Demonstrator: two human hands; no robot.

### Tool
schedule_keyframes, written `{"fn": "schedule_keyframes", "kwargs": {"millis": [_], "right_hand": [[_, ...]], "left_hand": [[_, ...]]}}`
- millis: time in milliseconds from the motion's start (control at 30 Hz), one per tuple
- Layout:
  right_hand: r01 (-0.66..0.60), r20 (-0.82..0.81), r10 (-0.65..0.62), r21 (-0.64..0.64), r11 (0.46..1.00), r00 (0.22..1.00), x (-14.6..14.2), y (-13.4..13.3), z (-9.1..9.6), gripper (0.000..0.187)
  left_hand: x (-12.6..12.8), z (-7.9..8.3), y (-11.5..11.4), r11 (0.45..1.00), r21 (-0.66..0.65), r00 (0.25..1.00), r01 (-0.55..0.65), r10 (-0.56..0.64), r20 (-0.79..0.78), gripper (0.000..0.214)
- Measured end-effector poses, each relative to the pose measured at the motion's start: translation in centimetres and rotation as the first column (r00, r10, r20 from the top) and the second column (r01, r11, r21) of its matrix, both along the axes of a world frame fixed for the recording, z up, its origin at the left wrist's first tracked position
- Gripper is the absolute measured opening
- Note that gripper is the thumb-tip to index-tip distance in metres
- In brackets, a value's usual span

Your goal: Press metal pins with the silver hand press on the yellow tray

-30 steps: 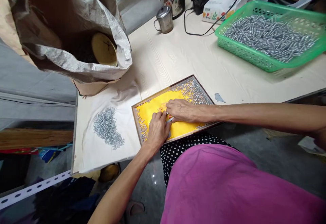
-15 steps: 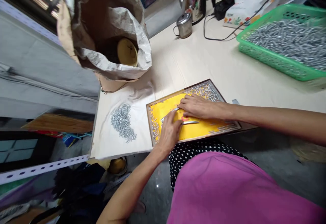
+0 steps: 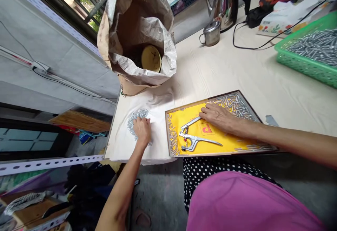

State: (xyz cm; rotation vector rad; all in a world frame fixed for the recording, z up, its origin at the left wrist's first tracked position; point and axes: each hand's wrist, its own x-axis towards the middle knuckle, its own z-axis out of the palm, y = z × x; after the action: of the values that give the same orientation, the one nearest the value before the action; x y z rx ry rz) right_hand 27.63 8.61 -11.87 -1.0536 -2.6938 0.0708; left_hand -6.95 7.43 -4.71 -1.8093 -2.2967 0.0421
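Silvery metal pliers (image 3: 194, 140) with a spring (image 3: 186, 130) lie in the shallow tray (image 3: 188, 107), upon a smooth yellow sheet (image 3: 226, 139); its red lettering (image 3: 206, 129) is not clearly readable. The right hand (image 3: 217, 117) bends its fingers at the upper handle (image 3: 191, 122); their grip I cannot tell. At nine o'clock from the pliers, the left hand (image 3: 142, 130) curls narrowly over small shiny cylinders (image 3: 141, 113), any pinch hidden.

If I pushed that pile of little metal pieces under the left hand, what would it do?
The pile of metal pieces under the left hand would probably spread apart, since it lies loose. Slim and shiny, the bits may feel slippery. The wrinkled white cloth beneath might keep some from rolling far.
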Motion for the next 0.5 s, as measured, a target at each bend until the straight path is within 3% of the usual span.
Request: {"fn": "schedule_keyframes", "kwargs": {"millis": [133, 300, 500], "right_hand": [[0.035, 0.030, -0.035, 0.004, 0.999, 0.999, -0.3, -0.2, 0.1, 0.019], [0.046, 0.062, -0.044, -0.032, 0.998, 0.997, -0.4, -0.3, 0.9, 0.018], [0.058, 0.061, -0.053, -0.075, 0.995, 0.997, -0.4, -0.5, 1.5, 0.018]], "left_hand": [[-2.1, -0.9, 2.5, 0.987, -0.136, 0.994, -0.084, 0.074, -0.080, 0.032], [-2.5, -1.7, 3.7, 0.976, -0.180, 0.993, -0.121, 0.122, -0.006, 0.028], [-2.9, -1.1, 4.8, 0.959, -0.215, 0.980, -0.185, 0.197, 0.037, 0.024]]}}
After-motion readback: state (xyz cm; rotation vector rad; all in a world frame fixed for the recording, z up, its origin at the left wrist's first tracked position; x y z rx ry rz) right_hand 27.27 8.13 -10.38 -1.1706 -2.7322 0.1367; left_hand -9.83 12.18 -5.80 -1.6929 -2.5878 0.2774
